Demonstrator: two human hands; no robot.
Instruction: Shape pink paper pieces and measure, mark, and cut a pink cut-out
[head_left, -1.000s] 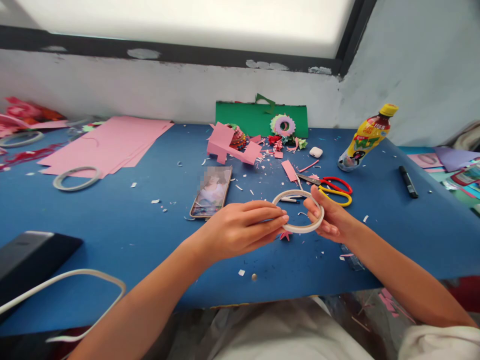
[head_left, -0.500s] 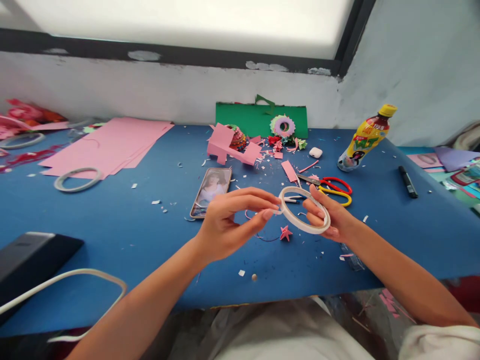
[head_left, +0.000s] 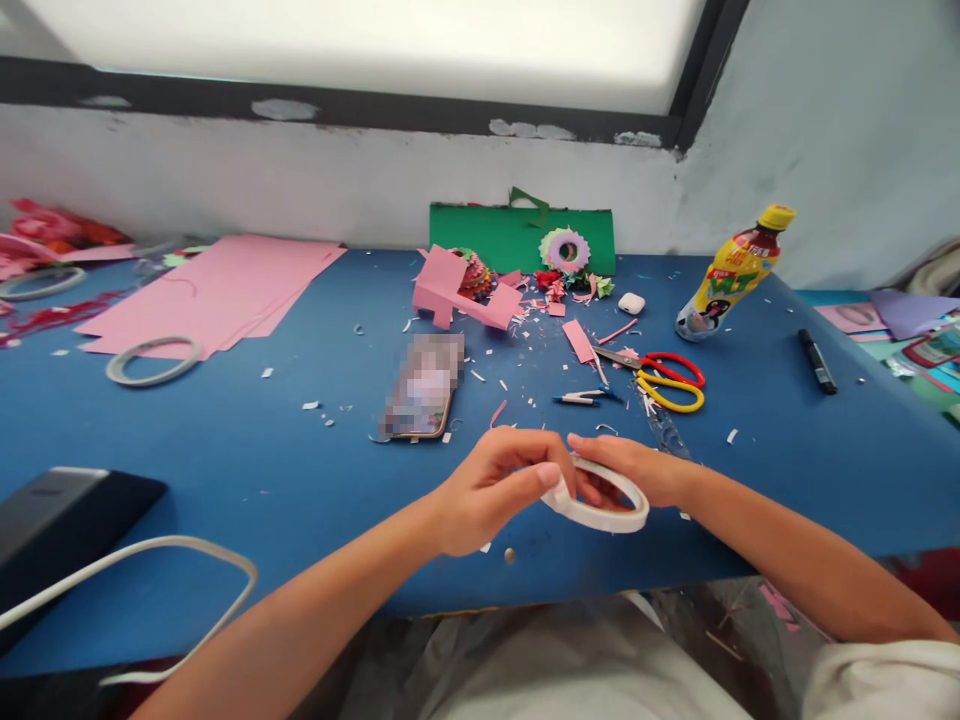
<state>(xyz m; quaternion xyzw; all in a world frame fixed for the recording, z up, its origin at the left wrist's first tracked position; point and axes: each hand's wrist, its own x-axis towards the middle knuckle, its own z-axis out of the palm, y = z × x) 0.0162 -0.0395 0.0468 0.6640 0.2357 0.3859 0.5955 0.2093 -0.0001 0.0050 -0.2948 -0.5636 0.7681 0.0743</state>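
A thin roll of white tape (head_left: 609, 519) is held above the blue table's front half, tilted towards me. My right hand (head_left: 637, 468) grips its far right side, with fingers partly hidden behind the ring. My left hand (head_left: 504, 487) pinches the roll's left edge between thumb and bent fingers, where a short bit of the tape seems to lift. Beyond the hands lie a white and blue tool (head_left: 577, 398), perhaps small snips, and scissors (head_left: 670, 382) with one red and one yellow handle. A phone (head_left: 426, 390) lies left of them.
Pink paper sheets (head_left: 217, 285) and another tape roll (head_left: 154, 361) lie at the left. Paper scraps, a green sheet (head_left: 480, 235) and a white earbud case (head_left: 631, 303) are at the back. A yellow-capped bottle (head_left: 731, 280) and a black marker (head_left: 816, 362) stand and lie right. A white cable (head_left: 180, 541) crosses front left.
Both hands have come down and nearer to me with the tape roll, which now lies flatter. My left fingers have closed in on its edge. The pink star is out of sight.
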